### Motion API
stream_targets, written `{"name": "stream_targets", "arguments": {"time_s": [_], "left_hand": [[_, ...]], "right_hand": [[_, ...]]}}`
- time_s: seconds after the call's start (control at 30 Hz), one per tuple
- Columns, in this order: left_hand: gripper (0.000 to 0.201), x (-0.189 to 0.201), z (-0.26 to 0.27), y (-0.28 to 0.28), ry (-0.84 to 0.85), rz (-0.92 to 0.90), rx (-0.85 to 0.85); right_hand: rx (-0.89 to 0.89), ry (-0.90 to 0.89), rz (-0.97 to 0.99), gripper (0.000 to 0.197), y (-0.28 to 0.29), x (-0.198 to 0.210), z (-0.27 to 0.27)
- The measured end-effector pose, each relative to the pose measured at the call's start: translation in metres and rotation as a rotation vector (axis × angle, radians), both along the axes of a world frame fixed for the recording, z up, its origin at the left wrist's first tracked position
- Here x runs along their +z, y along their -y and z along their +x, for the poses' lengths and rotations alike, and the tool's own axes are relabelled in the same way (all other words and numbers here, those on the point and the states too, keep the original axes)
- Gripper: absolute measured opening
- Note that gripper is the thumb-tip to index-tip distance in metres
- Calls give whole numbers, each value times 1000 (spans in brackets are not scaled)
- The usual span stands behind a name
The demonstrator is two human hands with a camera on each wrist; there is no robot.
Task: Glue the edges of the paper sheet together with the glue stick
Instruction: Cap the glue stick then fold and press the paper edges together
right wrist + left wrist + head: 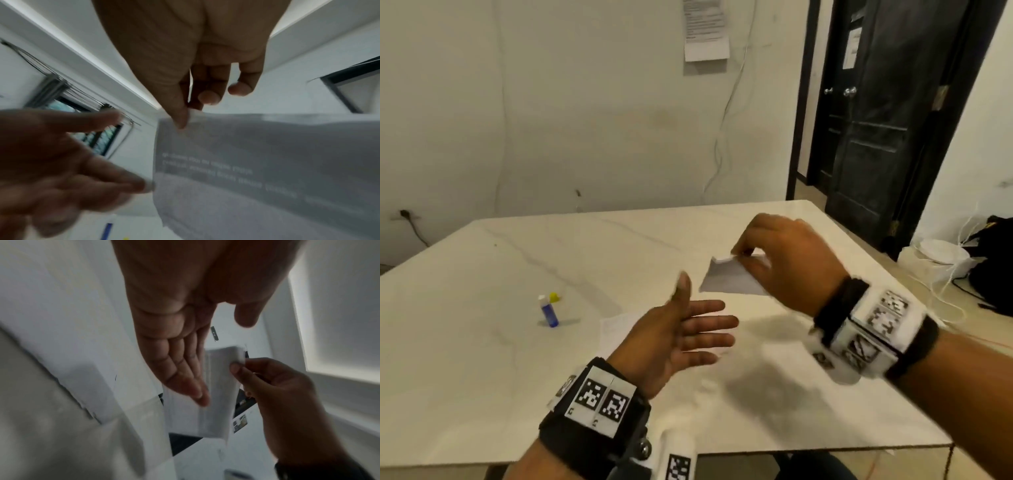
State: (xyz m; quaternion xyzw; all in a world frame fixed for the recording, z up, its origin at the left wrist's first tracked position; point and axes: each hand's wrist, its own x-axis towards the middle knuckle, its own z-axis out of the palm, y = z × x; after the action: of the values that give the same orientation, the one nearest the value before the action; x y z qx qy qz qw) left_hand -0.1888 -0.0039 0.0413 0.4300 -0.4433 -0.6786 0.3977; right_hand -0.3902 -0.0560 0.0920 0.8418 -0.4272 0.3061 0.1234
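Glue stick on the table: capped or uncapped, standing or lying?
Uncapped and standing. The blue glue stick stands upright on the table with its white top bare, and a yellow cap lies beside it, apart.

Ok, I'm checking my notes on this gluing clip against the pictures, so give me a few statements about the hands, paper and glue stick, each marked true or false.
1. The right hand pinches the folded paper above the table. True.
2. The left hand holds the glue stick. False: the left hand is open, fingers straight, and holds nothing; the glue stick stands on the table to its left.
3. The glue stick's yellow cap is off and lies beside it. True.
4. The folded paper lies flat on the table. False: it is held up in the air in the right hand's grip.
5. Another sheet lies on the table under the left hand. True.
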Motion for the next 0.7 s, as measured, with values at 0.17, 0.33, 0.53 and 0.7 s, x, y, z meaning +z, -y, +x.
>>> {"name": "stream_targets", "arguments": {"time_s": [0.17,0.33,0.53,0.7], "left_hand": [[47,-3,38,-7,-419,31,228],[36,-14,74,-21,-304,-145,409],[34,-10,98,-37,-338,-27,370],[36,-18,118,-26,-219,-20,518]], "right_hand": [[278,-97,-151,13,-70,-49,49],[68,109,-17,47,-67,-84,45],[161,380,154,43,-37,-73,38],[219,728,379,22,-7,-58,49]]}}
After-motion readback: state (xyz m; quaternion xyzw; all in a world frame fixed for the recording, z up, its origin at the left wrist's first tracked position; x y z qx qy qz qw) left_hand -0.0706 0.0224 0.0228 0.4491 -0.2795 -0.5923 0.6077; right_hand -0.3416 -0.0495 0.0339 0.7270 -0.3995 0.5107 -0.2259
